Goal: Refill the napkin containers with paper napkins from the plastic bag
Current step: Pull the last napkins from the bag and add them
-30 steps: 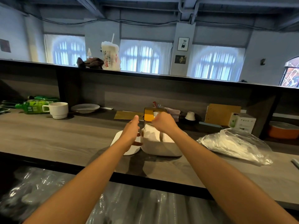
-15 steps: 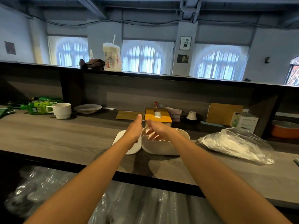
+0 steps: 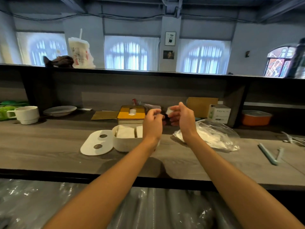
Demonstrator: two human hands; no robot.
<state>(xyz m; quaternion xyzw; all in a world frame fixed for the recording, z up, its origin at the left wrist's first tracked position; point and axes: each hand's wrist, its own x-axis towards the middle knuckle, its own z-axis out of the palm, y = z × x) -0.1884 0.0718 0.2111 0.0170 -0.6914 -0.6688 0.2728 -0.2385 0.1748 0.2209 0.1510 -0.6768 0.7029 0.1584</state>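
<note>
Two bare forearms are reaching out over the wooden counter (image 3: 49,146). The white napkin container (image 3: 127,142) is sitting on it with folded napkins (image 3: 125,133) standing inside, its two-holed lid (image 3: 97,145) lying flat just to its left. The left hand (image 3: 152,123) is hovering above the container's right end, fingers loosely curled and gripping nothing. The right hand (image 3: 183,119) is hanging beside it over the plastic bag (image 3: 214,134), fingers relaxed and holding nothing; more napkins are showing through the bag, below and right of that hand. Farther back, a yellow-lidded box (image 3: 131,114) is resting.
</note>
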